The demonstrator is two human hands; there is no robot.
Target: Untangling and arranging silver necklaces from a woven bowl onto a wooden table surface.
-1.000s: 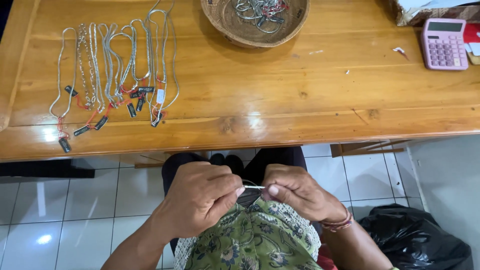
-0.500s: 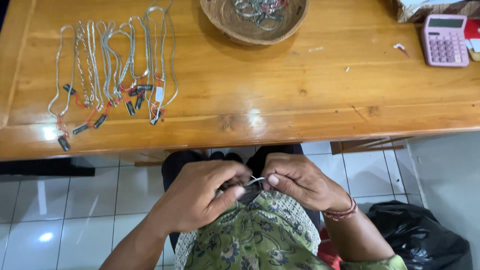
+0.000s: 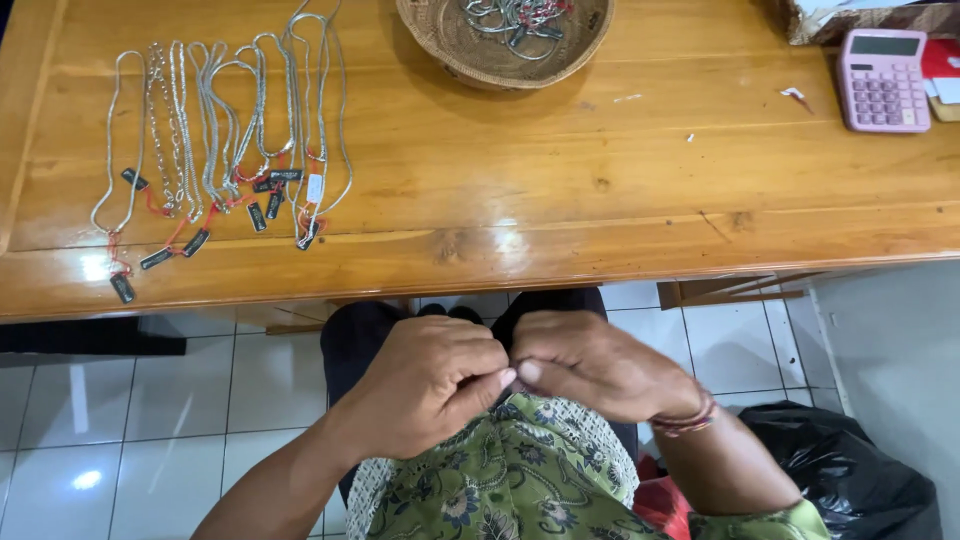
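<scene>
My left hand (image 3: 430,385) and my right hand (image 3: 600,365) are pressed together over my lap, below the front edge of the wooden table (image 3: 600,180). Their thumbs and fingertips meet in a pinch. The thin silver piece they pinched a moment ago is now hidden between the fingers. Several silver chain necklaces (image 3: 230,130) with small dark tags and red threads lie in a row on the table's left side, well away from both hands.
A woven basket (image 3: 480,62) holding more silver chains stands at the table's far middle. A pink calculator (image 3: 882,80) lies at the far right. A black plastic bag (image 3: 850,470) sits on the white tiled floor (image 3: 120,420) by my right arm.
My hands have closed together. The thin silver piece seen between the fingertips earlier is now covered by the fingers.
</scene>
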